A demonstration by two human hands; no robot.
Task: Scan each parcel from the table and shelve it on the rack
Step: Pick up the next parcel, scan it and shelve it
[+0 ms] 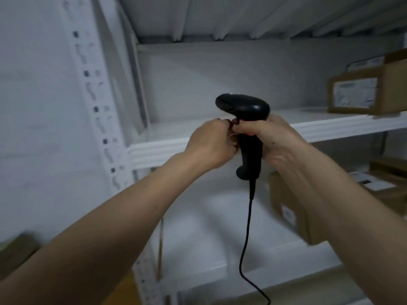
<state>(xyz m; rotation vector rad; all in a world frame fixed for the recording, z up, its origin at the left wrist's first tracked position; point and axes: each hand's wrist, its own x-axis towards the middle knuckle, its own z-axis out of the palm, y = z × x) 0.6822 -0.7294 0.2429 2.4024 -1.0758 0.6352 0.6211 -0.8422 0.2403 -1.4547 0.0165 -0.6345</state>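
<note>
Both hands clamp the black corded handheld scanner (246,128) before the white metal rack (330,126); aim steady, brown cardboard parcels (361,93) at three o'clock.

Black corded scanner (244,119) upright; labelled brown parcels (361,93) on rack (158,148).

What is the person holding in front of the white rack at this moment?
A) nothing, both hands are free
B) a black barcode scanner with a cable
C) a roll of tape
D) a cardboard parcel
B: the right hand grips the handle of the black barcode scanner, the left hand touches the handle from the other side, and the scanner's cable hangs down below it.
</note>
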